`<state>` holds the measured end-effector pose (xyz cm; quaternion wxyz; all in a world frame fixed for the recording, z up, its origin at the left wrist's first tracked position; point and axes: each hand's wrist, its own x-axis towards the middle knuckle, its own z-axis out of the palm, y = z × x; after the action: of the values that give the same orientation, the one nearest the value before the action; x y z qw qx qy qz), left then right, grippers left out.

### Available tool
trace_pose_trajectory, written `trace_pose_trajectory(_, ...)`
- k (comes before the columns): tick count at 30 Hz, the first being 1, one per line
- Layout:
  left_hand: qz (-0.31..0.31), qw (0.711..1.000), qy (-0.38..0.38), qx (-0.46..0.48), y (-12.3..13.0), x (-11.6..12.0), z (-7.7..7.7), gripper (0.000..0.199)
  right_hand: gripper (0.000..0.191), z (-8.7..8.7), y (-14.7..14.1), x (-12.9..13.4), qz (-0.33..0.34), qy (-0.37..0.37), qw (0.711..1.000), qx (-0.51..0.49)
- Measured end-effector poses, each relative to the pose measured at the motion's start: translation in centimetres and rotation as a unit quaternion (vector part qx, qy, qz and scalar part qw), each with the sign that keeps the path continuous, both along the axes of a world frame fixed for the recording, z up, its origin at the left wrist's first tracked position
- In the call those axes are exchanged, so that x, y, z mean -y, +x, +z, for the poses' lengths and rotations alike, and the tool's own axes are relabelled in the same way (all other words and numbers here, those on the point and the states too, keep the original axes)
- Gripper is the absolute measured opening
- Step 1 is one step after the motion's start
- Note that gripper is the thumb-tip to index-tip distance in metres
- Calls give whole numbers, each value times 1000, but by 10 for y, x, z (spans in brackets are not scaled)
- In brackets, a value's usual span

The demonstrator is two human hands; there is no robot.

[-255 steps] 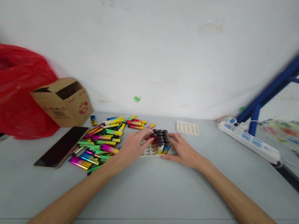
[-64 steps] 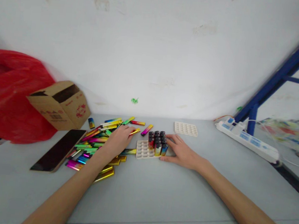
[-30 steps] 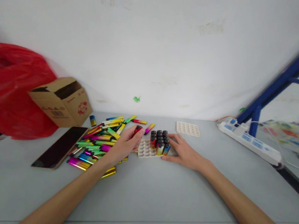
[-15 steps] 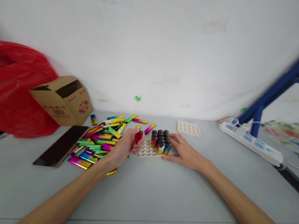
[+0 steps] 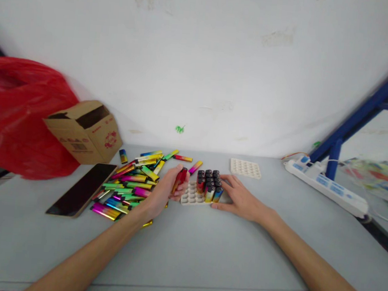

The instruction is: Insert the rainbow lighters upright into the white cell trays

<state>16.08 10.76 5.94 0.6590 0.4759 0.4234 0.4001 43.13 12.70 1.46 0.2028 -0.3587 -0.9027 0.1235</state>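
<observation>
My left hand [image 5: 165, 189] is closed around a red-and-gold lighter [image 5: 179, 179] with a dark top, held tilted beside the tray's left end. Under and right of that hand sits a white tray [image 5: 189, 198] with rows of small pockets. Several black-topped lighters [image 5: 209, 193] stand upright in its right part, while pockets on the left show bare. My right hand [image 5: 240, 198] spans the tray's right end, thumb at the front corner and fingers behind, against the tray and the standing lighters. Left of the tray lies a loose pile of shiny coloured lighters [image 5: 138, 179], partly hidden by my left hand.
Another white pocketed tray [image 5: 245, 168] lies near the wall. A phone [image 5: 81, 190] rests left of the pile, with an open cardboard box [image 5: 89, 136] and a red plastic bag [image 5: 23, 117] behind. At the right stands a white power strip [image 5: 326, 186] beside a blue frame [image 5: 363, 110].
The lighter in my left hand has turned, so more of its red-and-gold side shows. My right hand stays at the tray's right end. The view has shifted slightly.
</observation>
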Motion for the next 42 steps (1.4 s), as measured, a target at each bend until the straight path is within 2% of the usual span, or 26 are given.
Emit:
trace_pose_trajectory(4, 22, 990, 129, -60, 2, 4, 1, 35, 75, 1, 0, 0, 5, 0, 1000, -2)
trace_pose_trajectory(9, 59, 942, 290, -155, -1, 3, 3, 26, 75, 3, -1, 0, 9, 0, 1000, -3)
trace_pose_trajectory(11, 59, 935, 313, -159, -4, 2, 1, 25, 75, 3, -1, 0, 10, -2, 1000, -4)
trace_pose_trajectory(15, 21, 929, 318, -188, -7, 0, -3, 27, 75, 3, 0, 0, 11, -2, 1000, -5)
trace_pose_trajectory(20, -5, 855, 421, -301, -8, 0, -7, 24, 73, 3, 0, 0, 9, -2, 1000, -5)
trace_pose_trajectory(29, -3, 827, 462, -320, 1, 5, -19, 23, 73, 2, -1, 0, 8, 6, 1000, -10)
trace_pose_trajectory(32, -2, 815, 464, -346, 1, 5, -22, 33, 73, 1, 0, 0, 11, 6, 1000, -13)
trace_pose_trajectory(35, -5, 801, 475, -366, -4, 4, -17, 48, 73, 1, 0, 0, 8, 3, 1000, -8)
trace_pose_trajectory(37, 20, 788, 480, -385, -15, 1, -7, 51, 73, 2, 0, 1, 4, 0, 1000, -1)
trace_pose_trajectory(39, 76, 769, 475, -420, -33, -7, 4, 43, 74, 3, 0, 2, 3, -2, 1000, 3)
trace_pose_trajectory(41, 150, 729, 467, -478, -59, -18, 12, 34, 73, 3, 0, 1, 2, -3, 1000, 3)
trace_pose_trajectory(42, 166, 707, 451, -519, -74, -24, 14, 34, 73, 3, 0, 1, 2, -3, 1000, 3)
